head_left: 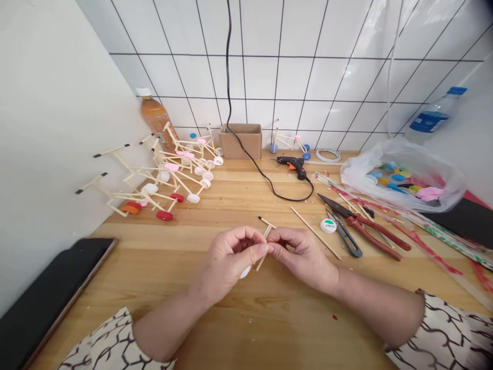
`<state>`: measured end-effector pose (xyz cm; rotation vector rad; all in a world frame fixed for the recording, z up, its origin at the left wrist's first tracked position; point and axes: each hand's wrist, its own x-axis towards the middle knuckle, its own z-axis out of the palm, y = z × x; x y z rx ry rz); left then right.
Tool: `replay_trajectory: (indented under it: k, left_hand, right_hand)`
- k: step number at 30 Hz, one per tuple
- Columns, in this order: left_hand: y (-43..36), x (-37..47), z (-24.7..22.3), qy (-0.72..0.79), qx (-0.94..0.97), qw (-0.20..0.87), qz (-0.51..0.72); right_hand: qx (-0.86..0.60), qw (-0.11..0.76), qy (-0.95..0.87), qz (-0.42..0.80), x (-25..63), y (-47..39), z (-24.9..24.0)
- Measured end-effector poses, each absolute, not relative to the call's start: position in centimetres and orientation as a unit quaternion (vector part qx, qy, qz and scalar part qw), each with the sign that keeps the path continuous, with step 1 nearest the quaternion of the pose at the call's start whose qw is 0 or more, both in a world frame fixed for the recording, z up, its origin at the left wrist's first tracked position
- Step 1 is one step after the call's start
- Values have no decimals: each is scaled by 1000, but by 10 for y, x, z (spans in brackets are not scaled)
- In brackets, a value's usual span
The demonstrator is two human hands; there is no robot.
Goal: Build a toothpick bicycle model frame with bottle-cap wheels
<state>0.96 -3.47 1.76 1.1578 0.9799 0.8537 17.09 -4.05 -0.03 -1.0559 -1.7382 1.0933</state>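
My left hand (pixel 239 254) and my right hand (pixel 304 257) meet fingertip to fingertip above the middle of the table, both closed in a pinch. Between them is a small frame of thin wooden sticks (pixel 260 264), whose black-tipped crosspiece sticks out beyond the fingers. My fingertips hide the spot where they grip it. Under my left hand shows part of a white bottle cap (pixel 245 272). A loose wooden stick (pixel 316 233) lies just beyond my right hand, and a white cap with a green mark (pixel 328 225) rests close by.
Pliers (pixel 362 226) and thread snips (pixel 348 239) lie at right, before a plastic bag of caps (pixel 404 174). Behind are a glue gun (pixel 295 167) and a cardboard box (pixel 241 141). Several stick models with cap wheels (pixel 165 216) crowd the left; a black tablet-like slab (pixel 57 293) is nearer.
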Motion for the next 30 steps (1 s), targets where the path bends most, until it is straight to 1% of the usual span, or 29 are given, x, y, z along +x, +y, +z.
replay_trajectory:
  k: [6, 10, 14, 18, 25, 30]
  left_hand:
    - [-36, 8, 21, 444, 560, 608, 345]
    - [-35, 7, 21, 449, 567, 609, 326]
    - [-35, 5, 19, 421, 583, 620, 313]
    - [-35, 2, 17, 384, 583, 646, 309]
    - [-36, 0, 13, 347, 523, 715, 309]
    - [-37, 1, 13, 339, 495, 737, 311]
  right_hand:
    - [-419, 395, -738, 352, 169, -43, 1]
    - [-418, 394, -746, 337, 169, -44, 1]
    - [-406, 393, -754, 335, 169, -45, 2]
    - [-396, 391, -750, 358, 169, -46, 5]
    - [-384, 390, -698, 462, 170, -44, 7]
    - [-386, 388, -683, 484, 169, -45, 7]
